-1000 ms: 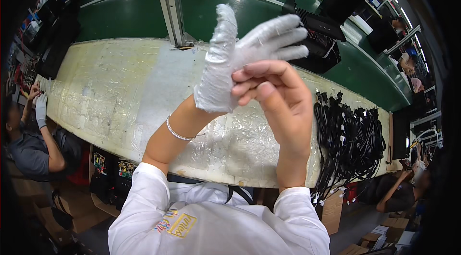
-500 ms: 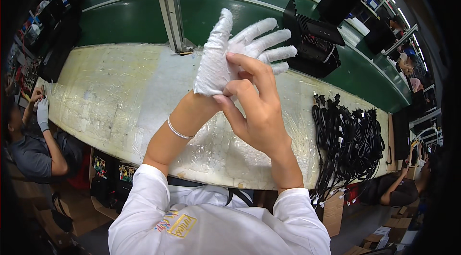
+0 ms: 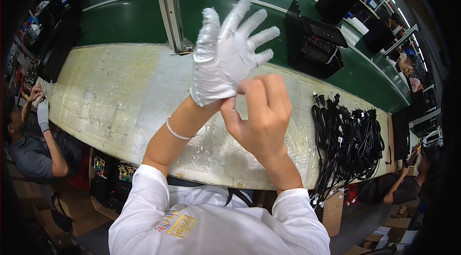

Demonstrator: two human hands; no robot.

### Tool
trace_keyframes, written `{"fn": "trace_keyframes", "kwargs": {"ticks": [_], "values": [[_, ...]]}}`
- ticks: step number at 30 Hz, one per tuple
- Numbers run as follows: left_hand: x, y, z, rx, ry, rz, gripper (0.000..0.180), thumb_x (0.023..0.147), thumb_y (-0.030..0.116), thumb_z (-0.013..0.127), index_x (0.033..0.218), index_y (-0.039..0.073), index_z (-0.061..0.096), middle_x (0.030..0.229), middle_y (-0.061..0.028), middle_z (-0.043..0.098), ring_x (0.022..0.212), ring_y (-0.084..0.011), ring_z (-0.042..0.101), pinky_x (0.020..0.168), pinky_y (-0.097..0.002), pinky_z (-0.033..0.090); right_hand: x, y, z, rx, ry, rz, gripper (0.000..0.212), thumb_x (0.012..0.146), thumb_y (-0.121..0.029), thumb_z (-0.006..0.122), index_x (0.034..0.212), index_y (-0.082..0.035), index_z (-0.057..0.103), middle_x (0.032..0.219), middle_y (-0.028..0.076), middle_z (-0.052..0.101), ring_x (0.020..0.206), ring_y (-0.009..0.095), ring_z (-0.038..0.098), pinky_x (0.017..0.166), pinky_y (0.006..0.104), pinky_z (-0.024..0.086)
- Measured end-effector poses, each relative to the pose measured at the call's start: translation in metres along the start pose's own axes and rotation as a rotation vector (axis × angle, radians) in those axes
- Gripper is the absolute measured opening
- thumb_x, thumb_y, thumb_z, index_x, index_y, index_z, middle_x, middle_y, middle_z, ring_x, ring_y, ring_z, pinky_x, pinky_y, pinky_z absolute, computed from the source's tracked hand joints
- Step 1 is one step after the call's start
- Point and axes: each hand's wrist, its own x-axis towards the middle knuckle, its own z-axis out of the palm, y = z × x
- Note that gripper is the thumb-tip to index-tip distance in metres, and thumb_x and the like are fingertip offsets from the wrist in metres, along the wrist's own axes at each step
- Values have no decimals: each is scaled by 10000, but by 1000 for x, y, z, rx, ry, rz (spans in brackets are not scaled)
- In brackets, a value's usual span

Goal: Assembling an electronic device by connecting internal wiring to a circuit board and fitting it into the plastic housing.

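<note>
- The white glove [image 3: 225,62] is on the left hand [image 3: 233,58], just above the middle of the view toward 12 o'clock, palm side showing.
- The left hand's digits are spread wide and grip nothing. Its thumb points to about 11 o'clock and its fingers fan from about 12 to 2; one second ago those fingers leaned together toward 2.
- The bare right hand [image 3: 261,118] sits near the centre, toward 3 o'clock, its thumb and curled forefinger pinching the glove's lower edge on the side away from the left thumb.
- Half a second ago the right forefinger lay up on the gloved palm; now it is down beside the cuff, and the right hand has shifted toward 3 o'clock.
- The beaded bracelet [image 3: 177,131] stays on the bare left forearm, around 8 o'clock, well clear of the cuff.
- Both hands are above the film-covered table [image 3: 110,96].
- The heap of black cables [image 3: 353,142] lies unchanged on it, between 3 and 4 o'clock.
- Near 2 o'clock the black finned device [image 3: 314,41] remains on the green surface [image 3: 120,19].
- The metal post [image 3: 168,10] stands at 11 o'clock, as before.
- Between 8 and 9 o'clock a co-worker [image 3: 33,151] still sits by the table's end.
</note>
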Motion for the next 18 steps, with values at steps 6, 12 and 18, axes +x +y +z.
{"fn": "trace_keyframes", "kwargs": {"ticks": [6, 12, 18], "values": [[5, 10, -8, -363, -92, -78, 916, 866, 673, 528, 1489, 42, 298, 1490, -202, 363, 1326, -417, 397, 1084, -610, 334, 2, -7, 3, 149, -207, -54, 176, 645, -19, 685, 682, -52, 516, 621, 59, 482, 549, 250, 511, 488, 376, 415], [4, 3, -6, -159, -210, -65, 758, 935, 595, 491, 1459, 64, 355, 1407, -155, 457, 1215, -352, 521, 996, -517, 462, -2, -12, 2, 467, -370, -133, 187, 643, -15, 684, 676, -57, 505, 600, 65, 466, 528, 247, 514, 478, 369, 428], [-1, 3, -12, 51, -243, -231, 740, 1023, 580, 213, 1231, -27, 582, 1051, -169, 672, 978, -267, 650, 970, -392, 485, -4, -10, 4, 423, -381, -102, 170, 665, -35, 688, 674, -57, 520, 579, 72, 506, 518, 266, 545, 485, 371, 447]]}}
